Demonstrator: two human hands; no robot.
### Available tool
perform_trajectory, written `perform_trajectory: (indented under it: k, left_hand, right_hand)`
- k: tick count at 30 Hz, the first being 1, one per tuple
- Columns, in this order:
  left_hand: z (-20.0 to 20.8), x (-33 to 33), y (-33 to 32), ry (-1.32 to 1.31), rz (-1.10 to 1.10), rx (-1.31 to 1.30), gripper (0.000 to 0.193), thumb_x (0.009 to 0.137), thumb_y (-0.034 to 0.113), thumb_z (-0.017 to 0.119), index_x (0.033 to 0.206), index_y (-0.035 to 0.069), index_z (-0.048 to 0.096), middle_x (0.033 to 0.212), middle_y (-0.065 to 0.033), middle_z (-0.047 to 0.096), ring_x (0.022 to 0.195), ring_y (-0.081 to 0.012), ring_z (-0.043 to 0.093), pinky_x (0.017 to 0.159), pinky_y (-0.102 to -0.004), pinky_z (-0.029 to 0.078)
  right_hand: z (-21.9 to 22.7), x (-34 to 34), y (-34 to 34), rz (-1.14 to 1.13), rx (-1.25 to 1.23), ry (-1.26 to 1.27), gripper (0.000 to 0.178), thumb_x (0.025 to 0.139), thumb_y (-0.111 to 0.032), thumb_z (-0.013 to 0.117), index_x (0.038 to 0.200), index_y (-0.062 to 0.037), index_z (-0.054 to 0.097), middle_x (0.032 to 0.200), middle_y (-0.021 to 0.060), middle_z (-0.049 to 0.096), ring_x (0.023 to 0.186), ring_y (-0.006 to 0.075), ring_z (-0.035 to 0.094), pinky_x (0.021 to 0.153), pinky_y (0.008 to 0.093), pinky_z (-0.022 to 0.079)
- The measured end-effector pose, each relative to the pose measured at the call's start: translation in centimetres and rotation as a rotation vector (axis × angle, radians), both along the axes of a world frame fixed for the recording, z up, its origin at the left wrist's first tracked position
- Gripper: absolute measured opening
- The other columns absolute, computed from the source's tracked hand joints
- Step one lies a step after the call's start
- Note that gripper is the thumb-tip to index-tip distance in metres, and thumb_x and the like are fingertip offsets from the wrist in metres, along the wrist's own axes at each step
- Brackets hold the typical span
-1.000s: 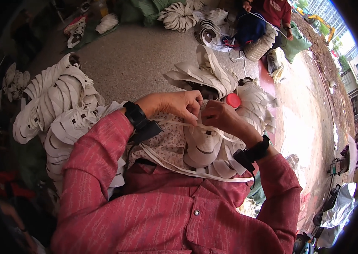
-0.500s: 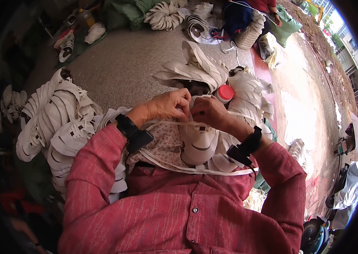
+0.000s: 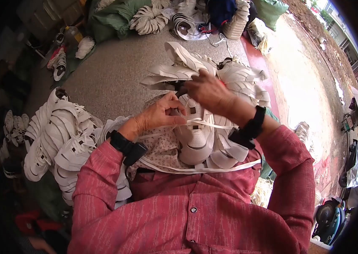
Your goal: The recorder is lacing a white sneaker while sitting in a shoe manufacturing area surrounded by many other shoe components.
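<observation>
A white shoe upper (image 3: 193, 146) with small dark patches lies on a flowered cloth (image 3: 157, 142) over my lap, its rounded end toward me. A thin white shoelace (image 3: 212, 123) crosses it. My left hand (image 3: 160, 113) is at the upper's left side, fingers curled and thumb against the lace. Over the far end of the upper is my right hand (image 3: 210, 93), smeared by motion; whether it holds anything is hidden. More white uppers (image 3: 183, 59) are stacked just beyond, and another bunch (image 3: 244, 78) lies to their right. Behind my right hand, only a bit of a red lid shows.
Heaped white uppers (image 3: 62, 127) lie at my left. Across the grey floor (image 3: 115, 72) are a green sack (image 3: 113, 19), more bundled uppers (image 3: 149, 19) and a yellowish bottle (image 3: 76, 34). Bright ground stretches along the right, with a wheeled vehicle (image 3: 329, 220) at the lower right.
My right hand has moved up and away from my left hand, uncovering the upper's middle and covering most of the red-lidded jar. My left hand has shifted slightly left and down. The view has tilted.
</observation>
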State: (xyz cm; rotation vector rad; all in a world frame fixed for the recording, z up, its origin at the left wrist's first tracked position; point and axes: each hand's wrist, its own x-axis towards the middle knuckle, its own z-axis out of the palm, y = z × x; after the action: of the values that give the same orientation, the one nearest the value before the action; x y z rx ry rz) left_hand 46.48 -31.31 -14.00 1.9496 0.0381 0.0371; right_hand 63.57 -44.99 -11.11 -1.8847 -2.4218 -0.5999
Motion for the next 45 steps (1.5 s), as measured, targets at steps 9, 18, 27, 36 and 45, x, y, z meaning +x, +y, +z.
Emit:
perform_trajectory:
  k: [9, 18, 27, 36, 45]
  left_hand:
    - [-2.4, 1.2, -1.0, 0.017, 0.065, 0.053, 0.023, 0.070, 0.023, 0.080, 0.077, 0.004, 0.070, 0.099, -0.0037, 0.046, 0.095, -0.0172, 0.052, 0.082, -0.0307, 0.045]
    - [0.6, 1.9, -0.7, 0.220, -0.140, -0.016, 0.020, 0.079, 0.024, 0.076, 0.078, 0.004, 0.069, 0.104, -0.0006, 0.042, 0.085, -0.0106, 0.046, 0.074, -0.0246, 0.041]
    - [0.8, 3.5, -3.0, -0.331, -0.113, 0.818, 0.015, 0.079, 0.021, 0.070, 0.084, 0.007, 0.070, 0.085, -0.0068, 0.058, 0.083, -0.0241, 0.058, 0.073, -0.0331, 0.046]
    - [-1.5, 5.1, -4.7, -0.226, -0.039, 0.373, 0.013, 0.075, 0.012, 0.068, 0.087, 0.006, 0.070, 0.090, -0.0085, 0.060, 0.085, -0.0263, 0.061, 0.078, -0.0351, 0.049]
    - [-0.6, 5.0, -3.2, -0.435, 0.064, 0.648, 0.006, 0.076, 0.013, 0.066, 0.074, 0.008, 0.063, 0.080, -0.0060, 0.057, 0.078, -0.0252, 0.060, 0.069, -0.0355, 0.047]
  right_hand:
    - [1.9, 0.1, -1.5, -0.137, -0.413, 2.554, 0.025, 0.096, -0.010, 0.038, 0.100, 0.0079, 0.056, 0.099, 0.0206, 0.065, 0.096, 0.0321, 0.065, 0.093, 0.0403, 0.050]
    - [8.8, 25.0, -15.8, 0.062, 1.394, 2.328, 0.013, 0.092, 0.003, 0.048, 0.098, 0.0134, 0.051, 0.099, 0.0244, 0.059, 0.102, 0.0357, 0.060, 0.105, 0.0531, 0.043]
    - [1.3, 5.9, -6.6, 0.084, -0.240, 0.926, 0.045, 0.070, -0.005, 0.078, 0.114, -0.0116, 0.068, 0.094, 0.0074, 0.058, 0.084, 0.0211, 0.057, 0.077, 0.0330, 0.049]
    - [-1.3, 4.7, -4.1, 0.127, -0.369, 0.758, 0.027, 0.066, -0.008, 0.079, 0.083, -0.0038, 0.059, 0.087, 0.0085, 0.057, 0.085, 0.0293, 0.060, 0.074, 0.0390, 0.049]
    - [-0.7, 4.7, -5.1, 0.107, -0.408, 0.842, 0.028, 0.069, -0.010, 0.078, 0.090, -0.0038, 0.059, 0.092, 0.0105, 0.055, 0.087, 0.0310, 0.060, 0.076, 0.0400, 0.048]
